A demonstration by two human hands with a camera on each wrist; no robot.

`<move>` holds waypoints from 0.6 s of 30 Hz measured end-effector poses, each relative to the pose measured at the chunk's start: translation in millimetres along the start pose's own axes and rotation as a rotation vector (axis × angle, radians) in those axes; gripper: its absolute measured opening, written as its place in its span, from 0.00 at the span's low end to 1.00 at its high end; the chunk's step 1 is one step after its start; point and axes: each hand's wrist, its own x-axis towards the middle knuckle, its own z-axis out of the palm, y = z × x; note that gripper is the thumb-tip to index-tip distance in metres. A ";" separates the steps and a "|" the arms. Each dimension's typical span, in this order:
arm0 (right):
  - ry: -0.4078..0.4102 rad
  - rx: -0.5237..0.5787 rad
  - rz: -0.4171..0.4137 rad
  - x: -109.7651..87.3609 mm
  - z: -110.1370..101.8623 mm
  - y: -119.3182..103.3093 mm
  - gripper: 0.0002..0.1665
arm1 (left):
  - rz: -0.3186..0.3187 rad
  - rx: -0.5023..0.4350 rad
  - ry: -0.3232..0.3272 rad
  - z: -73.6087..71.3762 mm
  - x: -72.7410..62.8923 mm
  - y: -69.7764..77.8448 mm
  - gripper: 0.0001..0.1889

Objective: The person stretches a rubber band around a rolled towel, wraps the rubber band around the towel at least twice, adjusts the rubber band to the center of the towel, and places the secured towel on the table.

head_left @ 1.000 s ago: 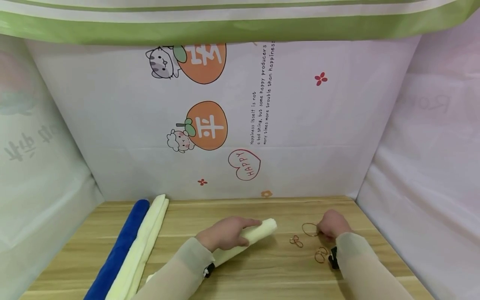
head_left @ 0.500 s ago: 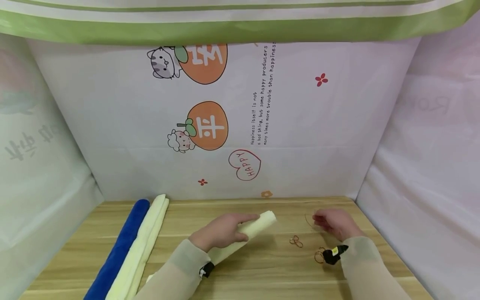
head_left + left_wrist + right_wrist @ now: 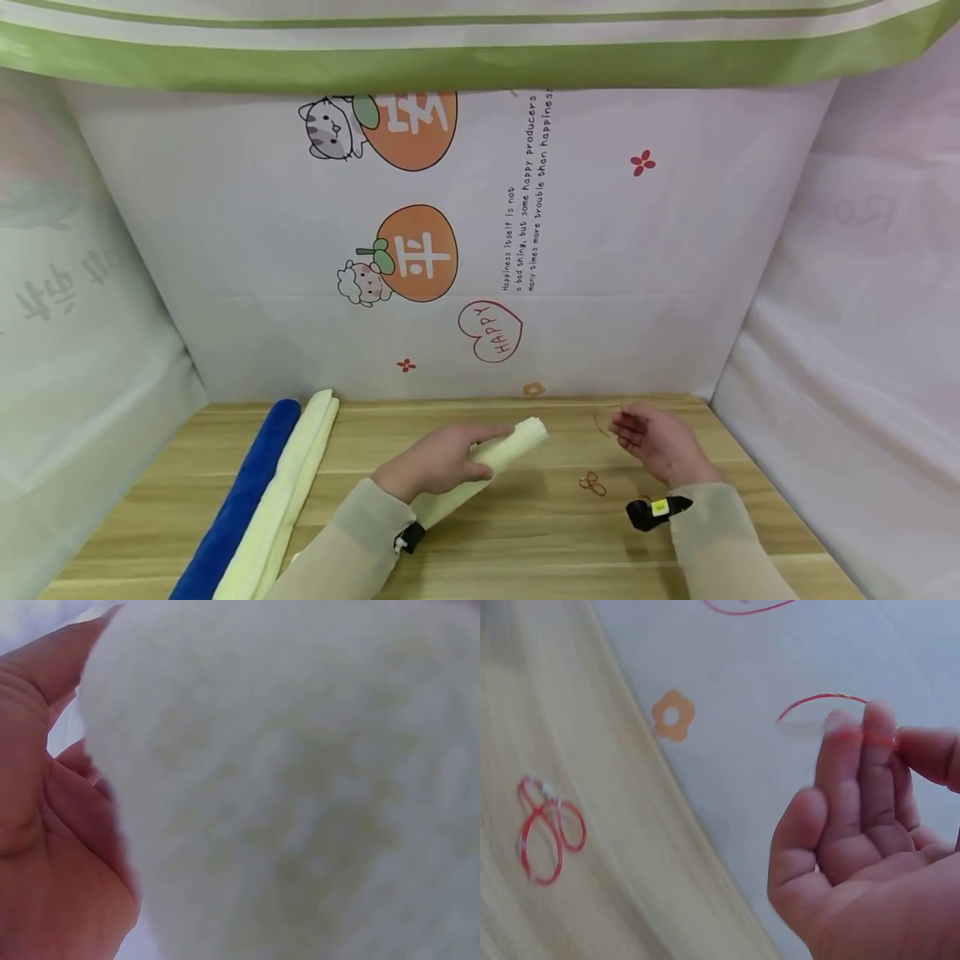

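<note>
My left hand (image 3: 435, 461) grips a rolled cream towel (image 3: 513, 447) near its far end, which is raised off the table. Thick pale pile of that roll (image 3: 300, 780) fills most of the left wrist view, with the palm and fingers curled along its left side. To the right, my right hand (image 3: 663, 443) pinches a thin reddish rubber band (image 3: 817, 698) between thumb and fingertips; part of the loop crosses in front of the fingers and part arcs free. A second rubber band (image 3: 592, 483), twisted into small loops, lies on the table between the hands.
A blue towel roll (image 3: 240, 492) and a folded cream towel (image 3: 281, 492) lie side by side at the left. Another band is mostly hidden behind the right wrist camera (image 3: 656, 510). White printed sheets (image 3: 585, 250) wall the wooden table (image 3: 540, 558) at the back and sides.
My right hand has lifted a rubber band off the table and moved it left toward the towel roll, turning palm inward. The roll's far end has risen slightly in my left hand.
</note>
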 end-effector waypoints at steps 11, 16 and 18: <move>-0.222 0.299 -0.016 -4.8 3.1 -4.2 0.17 | -0.004 -0.008 0.005 -5.1 -1.8 3.9 0.35; -0.292 0.335 -0.063 -6.0 0.7 -4.5 0.17 | 0.003 -0.009 0.007 -5.1 -1.7 3.9 0.35; -0.325 0.357 -0.084 -6.7 -0.3 -4.4 0.16 | 0.004 -0.008 0.006 -4.9 -1.7 3.9 0.35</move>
